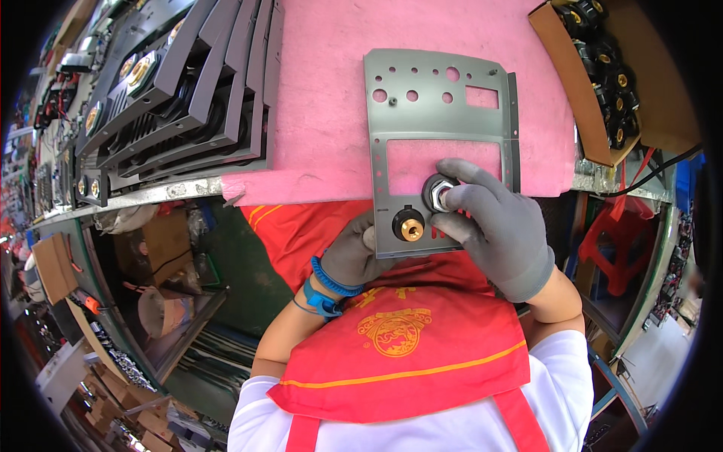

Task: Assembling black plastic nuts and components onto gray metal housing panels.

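The right hand [497, 233], in a grey glove, curls its thumb and forefinger around a black round socket [440, 193] with a metal nut, seated in the lower band of a grey metal panel [440, 113]; the fingertips pinch its rim while the other fingers arch loosely over the panel's lower right corner. Just left of it sits a second socket [410, 224], black with a brass centre, apart from those fingers. The left hand [355, 252], also gloved, grips the panel's lower left edge from beneath, thumb touching the plate beside the brass socket. A blue wrist strap [325, 290] circles that wrist. The panel lies on a pink foam mat [324, 98], its near edge overhanging a red apron [399, 339]. Stacked dark casings [188, 90] lie to the left, a cardboard box of black knobs [602, 68] to the right.
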Demonstrator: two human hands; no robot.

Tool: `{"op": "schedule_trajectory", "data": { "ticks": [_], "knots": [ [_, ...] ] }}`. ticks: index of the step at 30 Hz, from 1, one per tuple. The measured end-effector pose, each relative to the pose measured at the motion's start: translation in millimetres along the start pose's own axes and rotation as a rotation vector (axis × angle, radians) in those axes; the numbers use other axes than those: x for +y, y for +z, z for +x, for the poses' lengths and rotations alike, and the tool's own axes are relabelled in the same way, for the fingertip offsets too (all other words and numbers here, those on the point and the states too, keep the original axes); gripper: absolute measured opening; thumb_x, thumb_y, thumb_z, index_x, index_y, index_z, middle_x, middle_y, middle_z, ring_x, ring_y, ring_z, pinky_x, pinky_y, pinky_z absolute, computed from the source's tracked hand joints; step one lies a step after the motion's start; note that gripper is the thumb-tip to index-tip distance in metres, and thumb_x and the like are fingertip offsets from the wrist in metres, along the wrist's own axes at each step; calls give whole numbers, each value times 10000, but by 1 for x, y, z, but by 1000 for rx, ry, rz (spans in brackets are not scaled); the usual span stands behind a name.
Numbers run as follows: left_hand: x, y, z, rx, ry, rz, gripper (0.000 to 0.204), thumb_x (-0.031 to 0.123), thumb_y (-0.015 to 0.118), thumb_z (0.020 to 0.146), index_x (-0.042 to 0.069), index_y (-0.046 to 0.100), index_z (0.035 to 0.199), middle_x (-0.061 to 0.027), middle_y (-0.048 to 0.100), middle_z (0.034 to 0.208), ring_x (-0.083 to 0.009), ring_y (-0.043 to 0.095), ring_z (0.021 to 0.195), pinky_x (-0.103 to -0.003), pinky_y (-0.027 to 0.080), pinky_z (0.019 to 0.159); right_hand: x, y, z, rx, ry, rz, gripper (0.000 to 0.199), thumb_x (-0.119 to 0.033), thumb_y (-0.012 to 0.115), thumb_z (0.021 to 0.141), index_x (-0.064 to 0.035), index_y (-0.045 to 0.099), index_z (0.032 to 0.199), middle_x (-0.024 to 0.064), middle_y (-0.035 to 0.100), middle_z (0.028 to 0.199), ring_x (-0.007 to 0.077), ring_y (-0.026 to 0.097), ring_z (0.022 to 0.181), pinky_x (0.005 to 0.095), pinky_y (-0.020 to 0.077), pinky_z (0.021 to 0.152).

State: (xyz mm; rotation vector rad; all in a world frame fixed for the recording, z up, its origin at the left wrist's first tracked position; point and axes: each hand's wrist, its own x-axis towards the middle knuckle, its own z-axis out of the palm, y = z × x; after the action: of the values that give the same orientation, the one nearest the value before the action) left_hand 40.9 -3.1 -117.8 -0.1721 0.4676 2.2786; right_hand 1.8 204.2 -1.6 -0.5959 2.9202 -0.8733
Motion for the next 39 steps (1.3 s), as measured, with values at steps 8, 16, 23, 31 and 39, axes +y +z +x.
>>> {"op": "schedule_trajectory", "data": {
  "ticks": [8, 16, 23, 31, 39],
  "knots": [
    [9, 16, 4, 76, -8, 81, 667, 473, 575, 930, -5, 436, 1375, -160, 558, 1305, -273, 582, 1180, -435, 497, 1006, 7, -5, 4, -54, -31, 112, 266, -201, 758, 784, -101, 601, 974, 56, 658, 1140, 290, 674, 754, 355, 530, 594],
    [32, 47, -10, 56, 2, 150, 793, 570, 558, 894, -61, 434, 1358, -155, 532, 1334, -256, 534, 1233, -406, 400, 1069, 13, -12, 24, -226, -210, 441, 279, -128, 749, 787, -121, 592, 1017, 83, 659, 1161, 292, 685, 839, 332, 549, 654],
    [39, 57, -10, 95, -18, 108, 711, 446, 566, 895, -78, 427, 1356, -166, 544, 1309, -256, 534, 1233, -404, 396, 1073, 2, -28, 36, -360, -319, 208, 209, -189, 693, 828, -142, 623, 1020, 63, 633, 1216, 281, 676, 854, 352, 536, 674],
    [40, 58, -8, 44, 10, 100, 717, 439, 557, 908, -91, 406, 1367, -175, 536, 1324, -257, 537, 1235, -402, 399, 1071, 5, -24, 42, -171, -620, -9, 279, -148, 692, 691, -81, 666, 961, 50, 660, 1091, 233, 605, 835, 387, 470, 813],
    [36, 57, -6, -38, 6, 84, 688, 425, 552, 921, -85, 412, 1361, -181, 535, 1318, -257, 537, 1234, -396, 400, 1067, 5, -16, 42, -153, -625, 47, 385, -250, 770, 651, -102, 653, 987, 37, 592, 874, 253, 567, 765, 393, 444, 746]
  ]
}}
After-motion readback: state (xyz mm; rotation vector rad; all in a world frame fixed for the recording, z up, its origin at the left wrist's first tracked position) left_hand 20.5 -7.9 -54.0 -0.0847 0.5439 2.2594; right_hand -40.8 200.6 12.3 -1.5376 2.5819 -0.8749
